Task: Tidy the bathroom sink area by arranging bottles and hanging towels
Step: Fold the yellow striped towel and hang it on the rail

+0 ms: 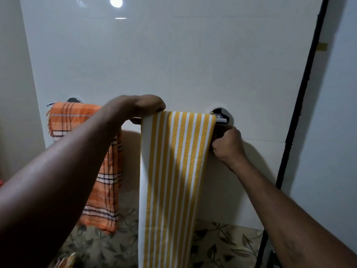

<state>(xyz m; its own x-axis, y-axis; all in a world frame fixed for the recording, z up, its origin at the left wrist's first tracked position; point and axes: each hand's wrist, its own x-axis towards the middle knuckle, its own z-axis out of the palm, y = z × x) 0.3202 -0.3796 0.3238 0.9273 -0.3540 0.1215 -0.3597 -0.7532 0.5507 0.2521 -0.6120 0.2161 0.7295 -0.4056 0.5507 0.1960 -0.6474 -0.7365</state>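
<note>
A yellow-and-white striped towel (173,171) hangs over a chrome towel rail (221,120) fixed to the white tiled wall. My left hand (143,106) rests on top of the rail at the towel's upper left corner, fingers curled over the cloth. My right hand (227,144) is closed on the towel's right edge just below the rail's right mount. An orange checked towel (104,190) hangs on the left part of the same rail, partly hidden by my left forearm.
The rail's left mount (74,100) sits above the orange towel. A black vertical pipe (301,97) runs down the wall to the right. Tiles with a leaf pattern (228,242) lie below the towels.
</note>
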